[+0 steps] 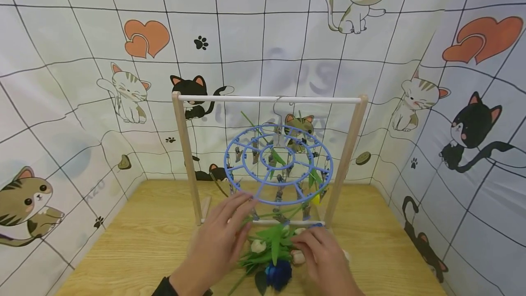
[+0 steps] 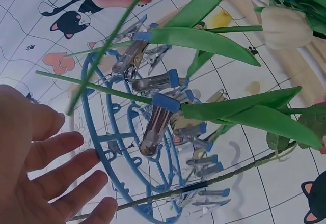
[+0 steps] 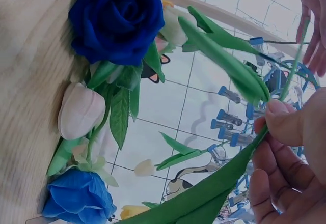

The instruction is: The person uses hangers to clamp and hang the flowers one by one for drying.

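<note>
My right hand (image 1: 322, 255) pinches the green stem (image 2: 104, 63) of an artificial flower between thumb and fingers. Long green leaves (image 3: 204, 196) spread from the pinch; I cannot tell which bloom belongs to it. Near the stem's free end, my left hand (image 1: 223, 232) has its fingers spread and holds nothing. Just beyond both hands hangs a blue round clip hanger (image 1: 279, 203). Its metal clips (image 2: 158, 124) with blue tips grip several flower stems, one bearing a white tulip (image 2: 288, 28).
A wooden stand (image 1: 351, 140) with a white top rod (image 1: 230, 98) carries the hanger. On the table (image 1: 123, 241) in front lie a dark blue rose (image 3: 119, 20), a pale pink tulip (image 3: 81, 111) and a lighter blue flower (image 3: 79, 198). Cat-patterned cloth walls (image 1: 246, 35) surround the table.
</note>
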Tool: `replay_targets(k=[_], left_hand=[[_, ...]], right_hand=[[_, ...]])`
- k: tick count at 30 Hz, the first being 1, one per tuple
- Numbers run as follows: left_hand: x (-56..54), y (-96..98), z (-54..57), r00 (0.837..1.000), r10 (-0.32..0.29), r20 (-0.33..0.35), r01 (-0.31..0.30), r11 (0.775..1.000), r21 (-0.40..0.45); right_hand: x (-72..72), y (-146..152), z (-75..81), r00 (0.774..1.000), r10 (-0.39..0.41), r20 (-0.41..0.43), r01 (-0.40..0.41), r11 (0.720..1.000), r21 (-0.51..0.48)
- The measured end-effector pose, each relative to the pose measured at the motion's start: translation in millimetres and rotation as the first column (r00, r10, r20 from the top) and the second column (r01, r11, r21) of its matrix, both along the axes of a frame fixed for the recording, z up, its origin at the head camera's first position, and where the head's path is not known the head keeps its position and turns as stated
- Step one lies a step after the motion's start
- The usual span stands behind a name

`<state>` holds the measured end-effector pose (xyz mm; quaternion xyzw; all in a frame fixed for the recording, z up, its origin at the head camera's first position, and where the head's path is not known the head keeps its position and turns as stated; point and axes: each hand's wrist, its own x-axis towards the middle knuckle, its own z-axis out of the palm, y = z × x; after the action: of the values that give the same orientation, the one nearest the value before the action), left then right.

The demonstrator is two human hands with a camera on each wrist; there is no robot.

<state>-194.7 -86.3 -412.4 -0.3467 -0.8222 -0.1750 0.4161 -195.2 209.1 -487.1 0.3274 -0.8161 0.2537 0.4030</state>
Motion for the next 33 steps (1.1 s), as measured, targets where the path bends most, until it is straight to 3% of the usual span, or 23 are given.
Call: replay_targets(k=[10, 17, 25, 28, 33], left_hand=[[-3.2, -13.0, -2.3, 0.995, 0.065, 0.077, -0.069, 0.996, 0.050], [-4.2, -20.4, -5.1, 0.989, 0.113, 0.095, -0.120, 0.990, 0.069], [2.0, -23.4, -17.2, 0.978, 0.169, 0.120, -0.189, 0.965, 0.181], [4.1, -19.3, -22.9, 0.985, 0.125, 0.119, -0.149, 0.966, 0.213], [7.6, -4.7, -28.6, 0.993, -0.014, 0.121, -0.014, 0.974, 0.225]], right_hand=[[2.3, 1.7, 7.4, 0.999, 0.040, 0.001, -0.039, 0.994, -0.099], [5.8, 0.6, 8.2, 0.999, 0.047, 0.018, -0.044, 0.988, -0.149], [5.8, -3.6, 10.9, 0.998, 0.064, 0.018, -0.060, 0.983, -0.171], [6.3, -6.3, 12.7, 0.998, 0.068, 0.016, -0.064, 0.982, -0.178], [7.3, -10.6, 17.2, 0.996, 0.084, 0.021, -0.078, 0.977, -0.196]])
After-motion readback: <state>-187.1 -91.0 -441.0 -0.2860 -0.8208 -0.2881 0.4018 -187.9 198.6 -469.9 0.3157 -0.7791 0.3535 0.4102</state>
